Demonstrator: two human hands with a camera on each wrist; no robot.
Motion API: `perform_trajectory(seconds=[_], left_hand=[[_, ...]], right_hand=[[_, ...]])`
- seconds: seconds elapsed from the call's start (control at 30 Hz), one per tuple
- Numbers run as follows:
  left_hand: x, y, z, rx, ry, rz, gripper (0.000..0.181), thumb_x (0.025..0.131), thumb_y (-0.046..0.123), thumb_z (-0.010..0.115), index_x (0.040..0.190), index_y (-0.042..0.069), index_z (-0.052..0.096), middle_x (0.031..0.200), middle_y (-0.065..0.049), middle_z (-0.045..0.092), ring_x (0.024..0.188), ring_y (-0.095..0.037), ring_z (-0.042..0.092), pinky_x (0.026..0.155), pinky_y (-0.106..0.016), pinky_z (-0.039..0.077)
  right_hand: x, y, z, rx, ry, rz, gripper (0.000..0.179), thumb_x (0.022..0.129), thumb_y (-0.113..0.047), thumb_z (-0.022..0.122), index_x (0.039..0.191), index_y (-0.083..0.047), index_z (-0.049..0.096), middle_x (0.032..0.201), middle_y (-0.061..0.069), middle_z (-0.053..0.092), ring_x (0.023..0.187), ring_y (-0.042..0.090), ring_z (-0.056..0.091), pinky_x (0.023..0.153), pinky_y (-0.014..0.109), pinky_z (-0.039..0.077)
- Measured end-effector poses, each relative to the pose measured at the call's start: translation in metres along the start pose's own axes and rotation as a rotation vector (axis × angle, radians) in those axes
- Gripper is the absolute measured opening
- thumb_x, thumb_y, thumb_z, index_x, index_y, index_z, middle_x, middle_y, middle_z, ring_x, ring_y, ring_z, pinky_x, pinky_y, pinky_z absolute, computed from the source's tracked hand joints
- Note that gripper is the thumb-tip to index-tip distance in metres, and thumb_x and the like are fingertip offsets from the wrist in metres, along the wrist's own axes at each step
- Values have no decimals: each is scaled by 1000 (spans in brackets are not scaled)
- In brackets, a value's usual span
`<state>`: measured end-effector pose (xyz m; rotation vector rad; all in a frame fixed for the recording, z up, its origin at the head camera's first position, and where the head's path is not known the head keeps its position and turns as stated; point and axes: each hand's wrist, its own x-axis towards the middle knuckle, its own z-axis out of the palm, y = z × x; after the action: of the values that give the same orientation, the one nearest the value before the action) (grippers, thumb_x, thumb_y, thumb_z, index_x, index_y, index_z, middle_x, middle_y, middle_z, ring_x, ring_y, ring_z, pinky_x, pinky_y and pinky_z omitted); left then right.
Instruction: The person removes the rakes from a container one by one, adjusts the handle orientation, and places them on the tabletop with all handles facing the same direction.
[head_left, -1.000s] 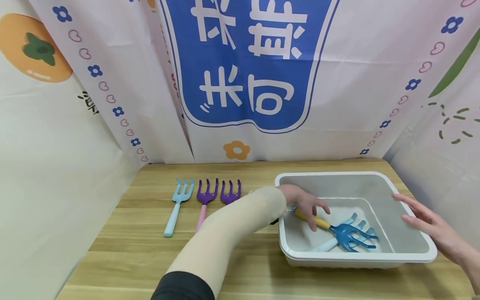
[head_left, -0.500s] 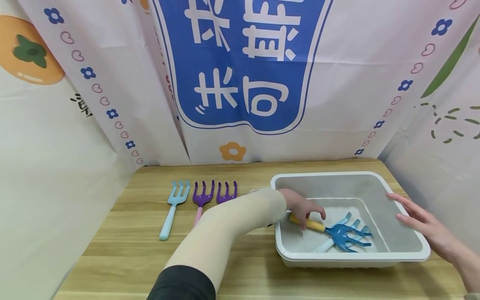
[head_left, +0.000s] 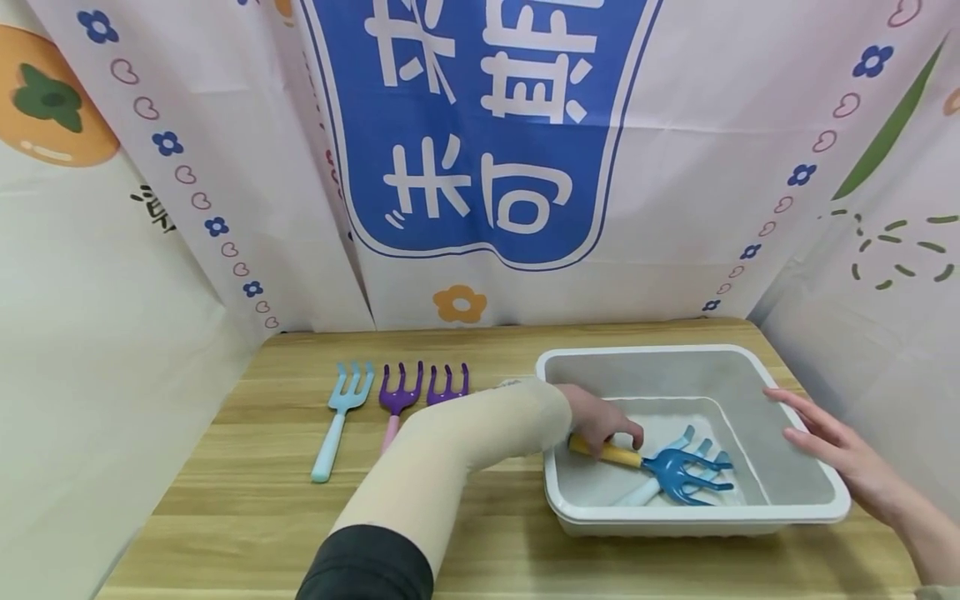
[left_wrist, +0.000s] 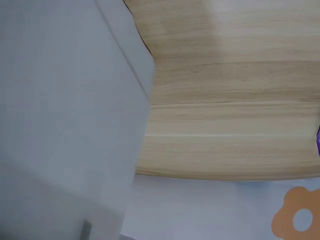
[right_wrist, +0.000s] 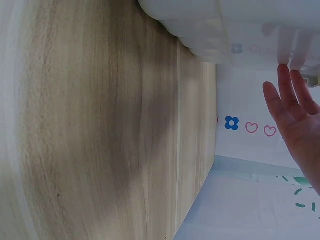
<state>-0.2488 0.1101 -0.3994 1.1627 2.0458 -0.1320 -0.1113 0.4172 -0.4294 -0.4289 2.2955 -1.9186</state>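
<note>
A blue hand fork [head_left: 675, 472] with a yellow handle lies in the light grey plastic bin [head_left: 693, 514], over a pale blue hand fork [head_left: 640, 493]. My left hand [head_left: 600, 423] reaches over the bin's left side and pinches the yellow handle. In the left wrist view the bin's outer wall [left_wrist: 70, 100] fills the left side, and the hand is hidden. My right hand [head_left: 832, 442] rests straight fingers against the bin's right rim. The right wrist view shows those fingertips on the outer wall [right_wrist: 200, 30].
Left of the bin, a light blue hand fork [head_left: 341, 417] and two purple-headed forks lie in a row on the wooden table [head_left: 247, 500]. My left forearm covers part of the purple fork [head_left: 448, 385] nearest the bin. Printed cloth [head_left: 675, 208] hangs behind and beside the table.
My left hand has lowered and its fingers have closed on the yellow handle. The blue fork has shifted slightly within the bin. My right hand stays at the rim.
</note>
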Motion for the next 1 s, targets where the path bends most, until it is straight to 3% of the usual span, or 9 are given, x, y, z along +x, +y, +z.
perform_trajectory(seconds=[0.23, 0.5, 0.67, 1.0], left_hand=[[-1, 0, 2, -5, -2, -40, 62, 89, 3, 68, 131, 43, 47, 111, 6, 53, 99, -11, 49, 83, -24, 41], [-3, -2, 2, -13, -8, -107, 68, 90, 3, 66, 133, 52, 46, 119, 9, 44, 85, -13, 49, 63, -24, 39], [-4, -2, 3, -69, 2, -142, 71, 90, 2, 64, 133, 55, 45, 127, 9, 40, 77, -14, 47, 56, -23, 38], [-8, 0, 1, -179, 21, -215, 65, 91, 6, 64, 130, 55, 46, 128, 11, 40, 97, -14, 48, 73, -29, 47]], right_hand=[[0, 2, 1, -19, 14, -8, 56, 103, 2, 34, 152, -23, 32, 138, -23, 34, 107, -3, 52, 70, 33, 57], [1, 2, 1, -43, 16, -12, 55, 103, 3, 33, 152, -21, 32, 138, -22, 32, 107, -3, 51, 71, 31, 56], [0, 1, 1, -56, 19, -4, 55, 103, 2, 33, 152, -23, 31, 138, -22, 31, 107, -4, 51, 70, 32, 57], [0, 0, 2, 15, -7, -9, 56, 103, 2, 32, 153, -24, 30, 138, -19, 31, 104, 3, 57, 69, 36, 57]])
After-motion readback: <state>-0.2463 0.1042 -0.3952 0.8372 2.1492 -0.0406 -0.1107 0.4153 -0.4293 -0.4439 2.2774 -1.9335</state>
